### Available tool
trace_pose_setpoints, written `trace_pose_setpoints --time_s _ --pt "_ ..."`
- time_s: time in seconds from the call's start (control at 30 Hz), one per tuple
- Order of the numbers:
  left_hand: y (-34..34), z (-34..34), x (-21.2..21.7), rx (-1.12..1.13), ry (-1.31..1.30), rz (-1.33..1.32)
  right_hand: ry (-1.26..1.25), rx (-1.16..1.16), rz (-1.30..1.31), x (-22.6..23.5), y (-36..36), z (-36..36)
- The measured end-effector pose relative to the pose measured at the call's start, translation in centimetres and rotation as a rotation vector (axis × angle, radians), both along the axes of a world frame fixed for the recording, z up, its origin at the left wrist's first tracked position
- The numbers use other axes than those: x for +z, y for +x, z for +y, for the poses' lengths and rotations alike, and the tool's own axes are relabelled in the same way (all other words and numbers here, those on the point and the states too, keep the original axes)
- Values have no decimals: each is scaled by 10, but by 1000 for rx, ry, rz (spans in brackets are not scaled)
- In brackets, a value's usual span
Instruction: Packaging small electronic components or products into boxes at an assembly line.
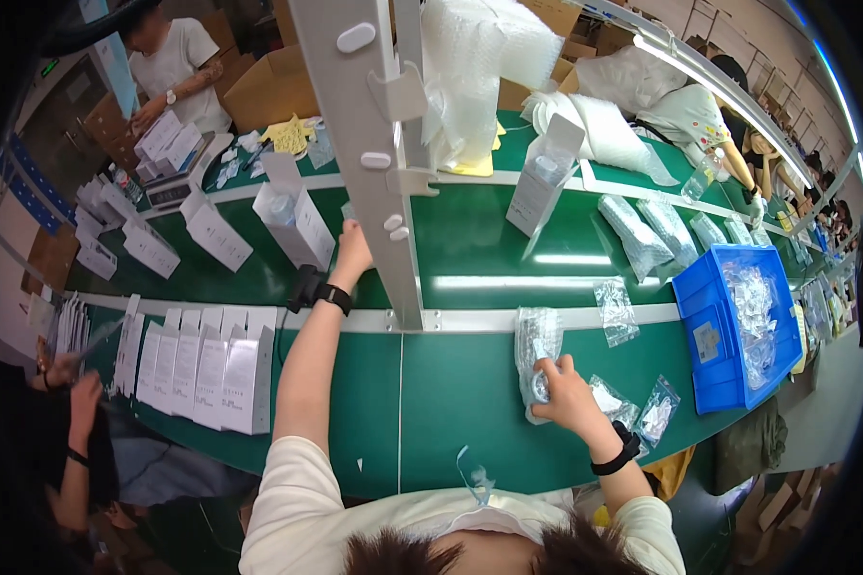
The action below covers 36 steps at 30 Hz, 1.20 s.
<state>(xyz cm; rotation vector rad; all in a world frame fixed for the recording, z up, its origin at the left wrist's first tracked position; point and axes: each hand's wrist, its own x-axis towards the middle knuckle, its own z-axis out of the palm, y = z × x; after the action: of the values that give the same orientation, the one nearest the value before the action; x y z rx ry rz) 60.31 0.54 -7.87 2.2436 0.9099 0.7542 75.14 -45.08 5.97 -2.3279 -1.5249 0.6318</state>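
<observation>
Where the green table (470, 393) bends toward the left rim, a row of flat white cartons (206, 369) stands upright at nine o'clock from the wearer's chest, and a co-worker's hand (79, 383) shows just beyond them. At eleven o'clock the left hand (353, 251) reaches far across the belt to an open white box (295, 216); its fingers lie against the box's right wall, and whether they close on it cannot be told, since the grey post (374, 163) crosses just beside them. The box stands upright, flap raised, with a clear item in its mouth. At one o'clock, near the body, the right hand (566, 388) rests on a clear bag (535, 359) that lies flat on the table, long axis running twelve to six; the fingers (545, 376) curl over its lower half and grip it, not flattened. The bag thus sits directly under the right hand and well apart from the box, which lies toward ten o'clock from it; the left hand is the nearer to the box. More small bags (642, 412) lie at three o'clock of the right hand, and a blue bin (705, 335) of the same stands farther right.
</observation>
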Motion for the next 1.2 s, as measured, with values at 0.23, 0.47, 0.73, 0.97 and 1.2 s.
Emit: trace_pose_setpoints --time_s 0.23,0.47,0.73,0.97,1.2 --pt "-95 -160 128 130 -140 212 111 -121 8 -27 -2 -18" --pt "-117 -327 133 63 -83 247 246 -204 -37 -42 2 -23" --pt "-117 -301 158 -184 156 98 302 -494 -275 -54 30 -36" --pt "-293 -138 113 774 197 598 700 -366 -456 -21 -14 -25" --pt "-375 -87 106 1048 56 608 697 227 566 -6 -172 76"
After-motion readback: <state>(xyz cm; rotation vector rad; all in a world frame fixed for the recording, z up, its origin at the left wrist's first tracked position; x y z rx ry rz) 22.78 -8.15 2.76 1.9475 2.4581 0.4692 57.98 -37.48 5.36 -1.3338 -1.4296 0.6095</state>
